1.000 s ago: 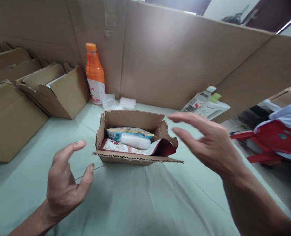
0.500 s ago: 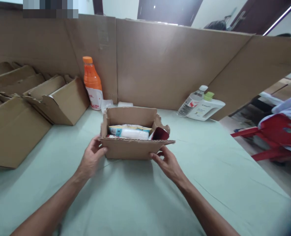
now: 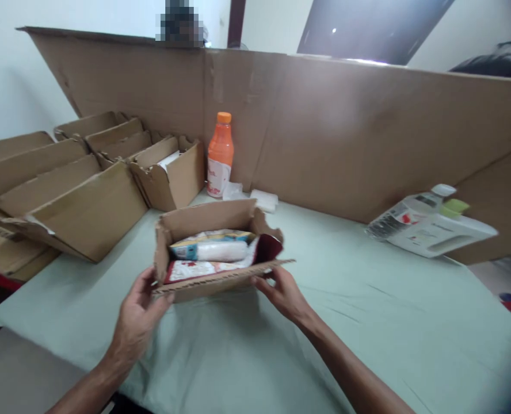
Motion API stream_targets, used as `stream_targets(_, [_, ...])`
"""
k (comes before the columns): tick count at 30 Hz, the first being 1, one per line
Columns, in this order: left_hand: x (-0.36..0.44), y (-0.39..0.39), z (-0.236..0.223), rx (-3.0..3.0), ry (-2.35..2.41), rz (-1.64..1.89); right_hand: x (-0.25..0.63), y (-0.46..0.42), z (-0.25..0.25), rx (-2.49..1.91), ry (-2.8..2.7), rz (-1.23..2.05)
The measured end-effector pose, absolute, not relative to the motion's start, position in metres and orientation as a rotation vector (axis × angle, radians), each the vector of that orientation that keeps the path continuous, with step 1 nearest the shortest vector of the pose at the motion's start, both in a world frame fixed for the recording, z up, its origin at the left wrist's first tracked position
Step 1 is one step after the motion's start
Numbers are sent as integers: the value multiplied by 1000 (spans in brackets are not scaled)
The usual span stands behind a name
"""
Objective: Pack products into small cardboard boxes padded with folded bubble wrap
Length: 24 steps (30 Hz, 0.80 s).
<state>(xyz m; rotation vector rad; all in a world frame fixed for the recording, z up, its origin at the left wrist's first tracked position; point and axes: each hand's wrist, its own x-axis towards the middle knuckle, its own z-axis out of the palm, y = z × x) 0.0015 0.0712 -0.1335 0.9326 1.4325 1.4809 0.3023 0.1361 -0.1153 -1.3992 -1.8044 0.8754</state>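
Note:
An open cardboard box [image 3: 212,290] sits low over the green cloth, gripped from both sides. My left hand [image 3: 137,310] is closed on its near left corner, thumb against the front wall. On the right, my right hand [image 3: 281,290] pinches the near right corner, fingers partly hidden behind the cardboard. Inside lie a white-and-blue plastic packet [image 3: 221,251], a printed packet with a dark red border [image 3: 208,269], and a dark red piece [image 3: 268,247] at the right end. Whether the box's underside touches the cloth, I cannot tell.
Several open cardboard boxes [image 3: 100,213] stand at the left. An orange bottle [image 3: 221,155] and small white packets [image 3: 264,200] are at the back. A clear bottle [image 3: 393,218] leans by a white jug [image 3: 449,236] at the right. Cardboard panels [image 3: 346,138] wall the table [image 3: 350,333]; a person is behind.
My view has swung left, bringing more boxes into sight. The held box has come nearer and turned slightly, showing more of its contents; both hands keep their hold.

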Motion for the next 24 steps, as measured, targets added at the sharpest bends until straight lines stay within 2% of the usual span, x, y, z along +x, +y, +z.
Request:
stream_targets(4, [-52,72,-141,829,1649,1728,203,201,-126,-1130,-1865,1015])
stream_targets(9, [-78,85,-150,839,1688,1861,120,234,-151,-1069,-1816,997])
stream_targets(24, [-74,86,-168,826,1685,1690,92,252,-184,-1012,-2149,811])
